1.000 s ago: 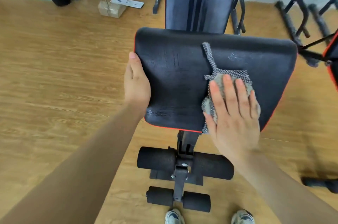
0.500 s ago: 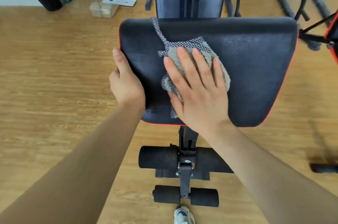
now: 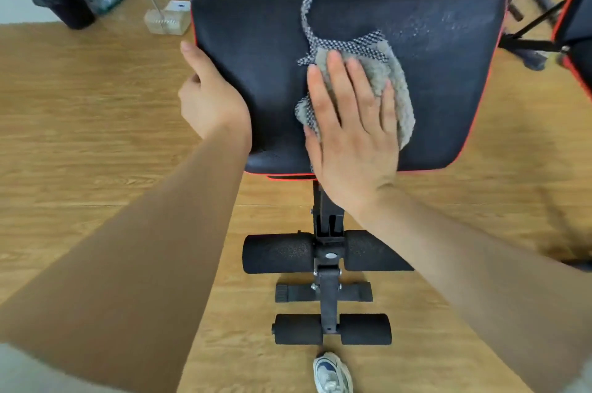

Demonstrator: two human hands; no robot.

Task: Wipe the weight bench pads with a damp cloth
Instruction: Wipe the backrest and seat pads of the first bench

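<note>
One right hand (image 3: 350,133) flat on cloth (image 3: 389,72), cloth under palm

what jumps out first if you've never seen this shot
The right hand lies flat on a grey cloth, pressing it onto the big black pad in the upper middle. The left hand holds the pad's left edge. Below, black foam rollers sit on the bench frame over the wooden floor.
</note>
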